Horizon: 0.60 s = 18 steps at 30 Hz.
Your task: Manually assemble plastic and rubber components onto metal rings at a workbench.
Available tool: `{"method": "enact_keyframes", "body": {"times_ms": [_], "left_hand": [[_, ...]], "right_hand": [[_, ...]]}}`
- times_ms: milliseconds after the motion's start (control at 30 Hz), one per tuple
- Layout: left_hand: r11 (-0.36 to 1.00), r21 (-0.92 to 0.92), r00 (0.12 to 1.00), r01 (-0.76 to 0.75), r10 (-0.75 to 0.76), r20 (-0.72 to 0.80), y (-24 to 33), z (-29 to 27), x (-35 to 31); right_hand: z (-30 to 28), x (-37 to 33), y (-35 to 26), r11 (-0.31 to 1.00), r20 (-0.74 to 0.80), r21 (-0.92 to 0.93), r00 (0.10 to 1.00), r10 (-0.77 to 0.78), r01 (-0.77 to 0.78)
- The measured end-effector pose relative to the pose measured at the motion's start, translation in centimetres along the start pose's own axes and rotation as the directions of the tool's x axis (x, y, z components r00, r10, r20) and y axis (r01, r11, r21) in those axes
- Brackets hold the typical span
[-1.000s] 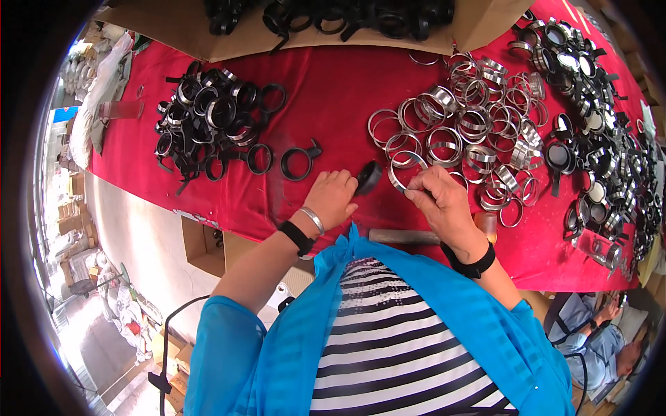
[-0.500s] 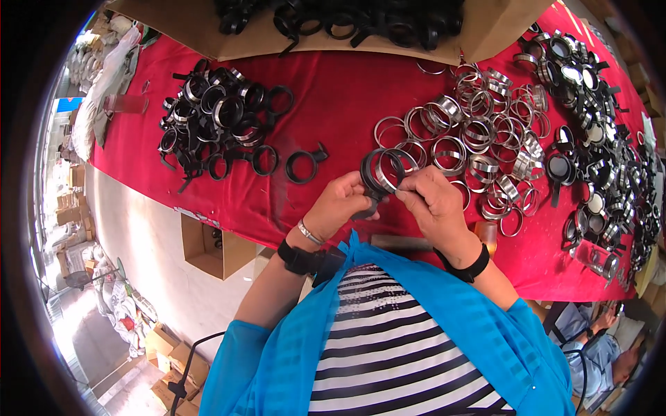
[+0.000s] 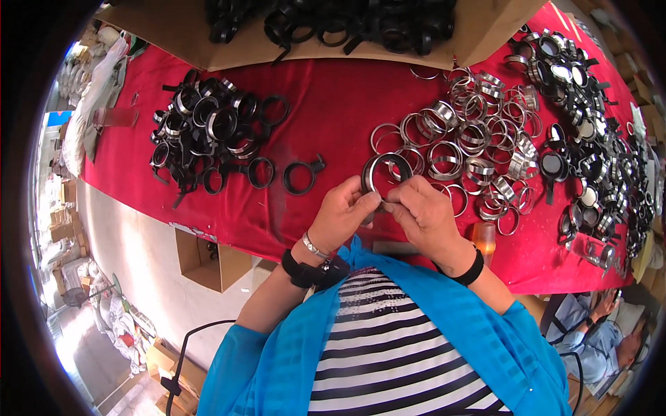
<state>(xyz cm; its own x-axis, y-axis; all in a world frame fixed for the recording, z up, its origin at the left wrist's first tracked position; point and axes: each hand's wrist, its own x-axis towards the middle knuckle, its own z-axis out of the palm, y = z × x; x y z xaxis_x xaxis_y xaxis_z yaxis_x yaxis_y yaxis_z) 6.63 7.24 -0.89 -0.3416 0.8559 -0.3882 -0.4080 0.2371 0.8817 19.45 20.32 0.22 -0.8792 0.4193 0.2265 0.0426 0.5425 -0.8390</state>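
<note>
Across the middle of the view spreads the red-covered surface [image 3: 326,97], carrying the work in several groups. At its far edge stands a large cardboard box [image 3: 485,41] with many black parts [image 3: 333,19] inside, apparently a stock not yet drawn on.

Along the right side runs the biggest pile, black rings with pale discs [image 3: 586,132]; these look further along than anything else here, though their exact state is too small to tell. Left of it lies a broad heap of loose metal rings [image 3: 444,114], none visibly joined to a black part, so much seems left. On the left is a smaller heap of black rings [image 3: 215,125]; some show silvery bands, but I cannot tell how many are complete.

Between the heaps, 2 hands meet near the surface's front edge. The left hand [image 3: 340,213] has its grip clamped on a black ring [image 3: 401,165]; the right hand [image 3: 424,216] has its grip pinched at the lower edge of a metal ring [image 3: 372,172]. The 2 pieces overlap, touching; this unit seems partway done, and whether the metal is seated cannot be told.

Just left, 1 tabbed black ring [image 3: 317,166] lies apart.
</note>
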Motion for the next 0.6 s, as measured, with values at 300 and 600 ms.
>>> {"method": "enact_keyframes", "body": {"times_ms": [300, 600], "left_hand": [[0.98, -0.192, 0.996, -0.053, 0.04, -0.075, -0.67, -0.28, -0.07], [0.973, -0.228, 1.0, -0.023, 0.018, -0.023, 0.01, -0.73, 0.0]], "right_hand": [[0.47, 0.77, -0.52, 0.997, -0.064, 0.018, 0.995, -0.07, 0.072], [0.62, 1.09, -0.96, 0.998, -0.089, 0.015, 0.995, -0.055, 0.056]]}}
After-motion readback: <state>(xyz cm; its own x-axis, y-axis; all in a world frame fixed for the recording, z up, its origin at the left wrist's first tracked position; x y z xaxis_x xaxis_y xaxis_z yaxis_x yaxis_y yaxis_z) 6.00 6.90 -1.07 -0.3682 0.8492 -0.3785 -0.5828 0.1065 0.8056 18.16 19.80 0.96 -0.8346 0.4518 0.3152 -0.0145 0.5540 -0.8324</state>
